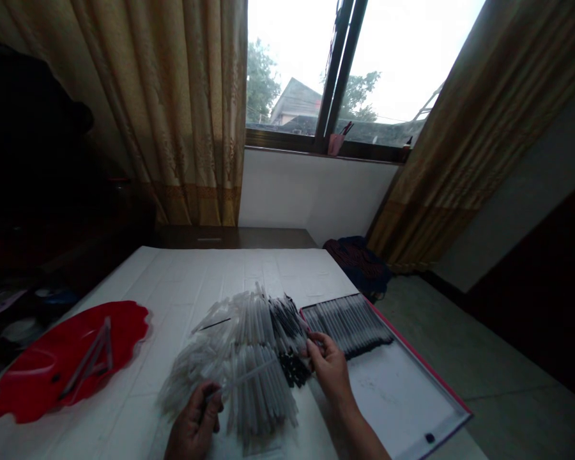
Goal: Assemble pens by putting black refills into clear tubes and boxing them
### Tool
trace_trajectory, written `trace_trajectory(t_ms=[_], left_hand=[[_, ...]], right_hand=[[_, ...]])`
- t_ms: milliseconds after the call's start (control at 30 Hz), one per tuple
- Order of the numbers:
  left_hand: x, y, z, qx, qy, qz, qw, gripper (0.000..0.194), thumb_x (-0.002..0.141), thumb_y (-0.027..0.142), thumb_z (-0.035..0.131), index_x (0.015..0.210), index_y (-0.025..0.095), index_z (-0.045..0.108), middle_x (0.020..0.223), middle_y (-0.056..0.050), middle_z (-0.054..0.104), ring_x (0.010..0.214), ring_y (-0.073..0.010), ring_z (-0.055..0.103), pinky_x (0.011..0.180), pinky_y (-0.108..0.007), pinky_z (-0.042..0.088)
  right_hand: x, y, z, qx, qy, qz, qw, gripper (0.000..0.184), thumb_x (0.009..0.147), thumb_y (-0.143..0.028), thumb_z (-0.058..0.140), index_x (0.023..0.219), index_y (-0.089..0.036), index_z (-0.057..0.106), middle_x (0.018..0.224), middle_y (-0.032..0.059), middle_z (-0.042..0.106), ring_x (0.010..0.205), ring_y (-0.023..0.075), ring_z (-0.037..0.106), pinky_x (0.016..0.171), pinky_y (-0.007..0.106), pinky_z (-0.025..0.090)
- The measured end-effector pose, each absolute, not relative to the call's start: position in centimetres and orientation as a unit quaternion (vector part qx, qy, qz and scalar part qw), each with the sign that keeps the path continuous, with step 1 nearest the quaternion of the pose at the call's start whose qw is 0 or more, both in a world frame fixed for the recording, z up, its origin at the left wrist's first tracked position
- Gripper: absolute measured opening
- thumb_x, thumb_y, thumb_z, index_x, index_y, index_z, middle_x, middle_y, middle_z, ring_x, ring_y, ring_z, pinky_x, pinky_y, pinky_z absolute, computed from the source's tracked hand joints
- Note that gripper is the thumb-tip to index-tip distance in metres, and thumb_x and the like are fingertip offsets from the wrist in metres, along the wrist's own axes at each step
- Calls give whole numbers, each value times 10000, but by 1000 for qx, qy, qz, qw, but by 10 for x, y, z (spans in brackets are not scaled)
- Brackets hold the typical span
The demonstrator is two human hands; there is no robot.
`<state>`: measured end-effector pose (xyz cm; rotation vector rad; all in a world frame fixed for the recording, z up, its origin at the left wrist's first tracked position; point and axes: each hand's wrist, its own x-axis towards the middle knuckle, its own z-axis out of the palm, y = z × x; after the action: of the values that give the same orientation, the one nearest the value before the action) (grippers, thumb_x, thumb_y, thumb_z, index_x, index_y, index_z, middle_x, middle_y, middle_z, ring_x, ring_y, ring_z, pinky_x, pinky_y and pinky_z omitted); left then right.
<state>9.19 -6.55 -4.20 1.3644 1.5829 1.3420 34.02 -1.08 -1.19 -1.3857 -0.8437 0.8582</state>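
Note:
My left hand (195, 421) is closed at the near edge of a large pile of translucent plastic tubes (261, 390). Between its thumb and fingers is one clear tube (253, 372), slanting up to the right over the pile. Beside the pile lies a bunch of thin black sticks (287, 322), with several black ends (294, 369) pointing towards me. My right hand (331, 370) is at their right side, its thumb and fingertips pinched together. What those fingertips hold is too blurred to make out. Just past that hand, a row of filled tubes with dark ends (347, 322) lies in a shallow red-edged tray (393, 396).
A red scalloped plate (29, 383) at the left bears a few clear tubes (93, 358). One dark stick (215, 324) lies across the pile. A small black piece (430, 437) sits in the tray's near corner. The white table (182, 268) ends before a window wall.

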Motion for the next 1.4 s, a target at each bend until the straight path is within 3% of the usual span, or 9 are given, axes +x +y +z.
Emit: trace_trajectory(t_ms=[267, 400, 500, 600, 833, 967, 1067, 1267, 1400], left_hand=[[86, -66, -45, 561, 583, 482, 336, 456, 764, 661, 517, 880, 230, 610, 521, 49, 599, 500, -156, 599, 545, -251, 509], [86, -68, -42, 577, 549, 486, 359, 421, 773, 617, 553, 885, 223, 652, 555, 31, 627, 516, -149, 610, 548, -239, 515], [87, -69, -38, 590, 517, 492, 377, 404, 759, 594, 593, 908, 235, 701, 669, -1, 698, 543, -141, 629, 576, -237, 534], [87, -68, -36, 599, 509, 477, 394, 421, 750, 606, 593, 900, 237, 728, 692, -18, 717, 543, -145, 628, 564, -243, 539], [79, -62, -43, 530, 493, 456, 518, 483, 701, 643, 620, 799, 181, 717, 557, 9, 628, 444, -108, 555, 464, -218, 474], [73, -57, -41, 446, 521, 457, 566, 579, 651, 741, 570, 699, 175, 686, 445, 50, 512, 345, -69, 436, 340, -173, 340], [76, -53, -39, 475, 528, 456, 536, 565, 622, 728, 611, 715, 176, 689, 466, 51, 526, 378, -78, 468, 384, -186, 390], [81, -60, -46, 539, 554, 511, 376, 493, 723, 662, 575, 920, 229, 704, 636, 16, 665, 548, -139, 603, 569, -242, 518], [56, -59, -44, 620, 599, 468, 195, 430, 762, 630, 545, 932, 270, 708, 930, -22, 720, 792, -188, 681, 658, -247, 552]], right_hand=[[317, -45, -16, -565, -442, 428, 549, 471, 704, -601, 651, 834, -149, 682, 574, 14, 647, 424, 105, 515, 407, 203, 395], [295, -57, -30, -519, -386, 578, 498, 613, 610, -658, 698, 936, -140, 664, 584, 12, 652, 356, 69, 474, 352, 173, 338], [286, -58, -35, -501, -304, 644, 493, 623, 547, -680, 724, 842, -137, 639, 521, -12, 618, 314, 47, 430, 318, 145, 257], [284, -58, -31, -489, -311, 635, 510, 576, 544, -666, 738, 749, -139, 623, 523, 3, 630, 328, 58, 459, 322, 145, 254], [291, -74, -1, -428, -492, 548, 524, 326, 788, -482, 650, 844, -161, 652, 627, 38, 686, 509, 132, 596, 495, 225, 445], [319, -73, 21, -482, -449, 436, 613, 310, 778, -485, 661, 893, -198, 675, 623, 16, 676, 471, 107, 536, 424, 189, 372], [333, -65, 26, -511, -447, 386, 625, 316, 755, -484, 679, 887, -197, 696, 591, 11, 660, 454, 117, 518, 414, 203, 381], [313, -63, -11, -558, -544, 269, 566, 169, 736, -328, 703, 871, -236, 748, 855, 81, 745, 772, 249, 684, 687, 297, 512], [308, -67, -36, -576, -582, 201, 537, 165, 761, -287, 678, 912, -258, 738, 822, 78, 741, 739, 246, 685, 700, 311, 502]])
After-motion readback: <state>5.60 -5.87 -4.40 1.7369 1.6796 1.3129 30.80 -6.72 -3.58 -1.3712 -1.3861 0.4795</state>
